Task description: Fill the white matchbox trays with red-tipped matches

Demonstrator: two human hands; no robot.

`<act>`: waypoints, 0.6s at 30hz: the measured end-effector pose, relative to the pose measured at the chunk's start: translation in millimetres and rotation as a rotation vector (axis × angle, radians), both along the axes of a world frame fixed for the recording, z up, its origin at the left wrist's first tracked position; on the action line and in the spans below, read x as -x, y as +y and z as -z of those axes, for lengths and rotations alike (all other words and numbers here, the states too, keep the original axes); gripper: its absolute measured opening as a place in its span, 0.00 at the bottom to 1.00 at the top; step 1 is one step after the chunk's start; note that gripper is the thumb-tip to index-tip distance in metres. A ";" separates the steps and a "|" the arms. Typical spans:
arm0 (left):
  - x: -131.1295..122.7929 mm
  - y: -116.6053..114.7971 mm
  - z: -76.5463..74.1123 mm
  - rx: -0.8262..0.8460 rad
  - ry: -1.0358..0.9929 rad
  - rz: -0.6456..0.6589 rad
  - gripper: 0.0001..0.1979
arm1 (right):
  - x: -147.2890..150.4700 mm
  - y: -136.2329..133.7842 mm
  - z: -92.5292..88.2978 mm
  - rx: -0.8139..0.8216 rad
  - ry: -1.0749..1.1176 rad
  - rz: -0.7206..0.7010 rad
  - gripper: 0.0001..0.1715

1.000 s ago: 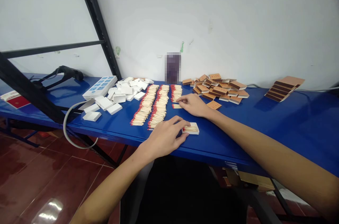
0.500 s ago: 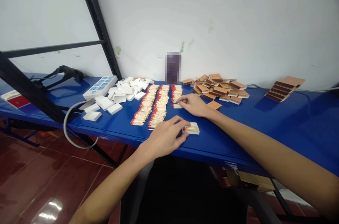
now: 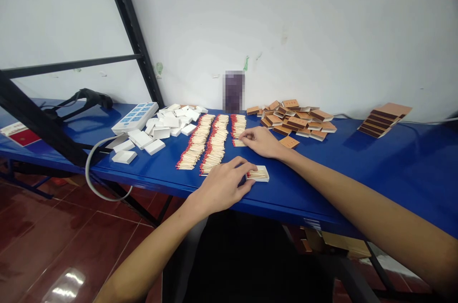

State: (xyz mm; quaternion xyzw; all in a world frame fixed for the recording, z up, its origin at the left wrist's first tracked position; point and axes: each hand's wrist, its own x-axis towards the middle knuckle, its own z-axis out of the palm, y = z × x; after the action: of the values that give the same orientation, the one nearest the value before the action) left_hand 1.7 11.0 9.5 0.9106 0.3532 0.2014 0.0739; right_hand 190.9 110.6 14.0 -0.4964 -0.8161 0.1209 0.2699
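My left hand (image 3: 222, 183) rests on the blue table (image 3: 358, 164), its fingers curled on the left end of a small white tray (image 3: 259, 174) that has matches in it. My right hand (image 3: 261, 141) lies farther back, fingertips pinched on a few matches at the near end of the short right row of red-tipped matches (image 3: 237, 126). Two longer rows of matches (image 3: 207, 143) run to the left of it.
A heap of white inner trays (image 3: 162, 127) lies left of the matches beside a white power strip (image 3: 135, 117) with a grey cable. Brown matchbox sleeves (image 3: 296, 120) are piled at the back right, with a neat stack (image 3: 384, 120) farther right. A black metal frame (image 3: 43, 126) crosses the left.
My right hand's fingers shifted slightly on the matches at the end of the short row. The left hand and the tray stayed put.
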 end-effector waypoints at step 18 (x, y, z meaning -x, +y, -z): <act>0.5 -0.2 0.5 -0.006 0.012 0.000 0.11 | 2.0 -1.0 -0.8 -0.036 -0.063 0.030 0.18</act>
State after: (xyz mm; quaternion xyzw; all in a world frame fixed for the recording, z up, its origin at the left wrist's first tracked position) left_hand 1.2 10.8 9.0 0.9121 0.3528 0.1969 0.0692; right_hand 188.9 109.5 14.8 -0.5074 -0.8187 0.0864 0.2546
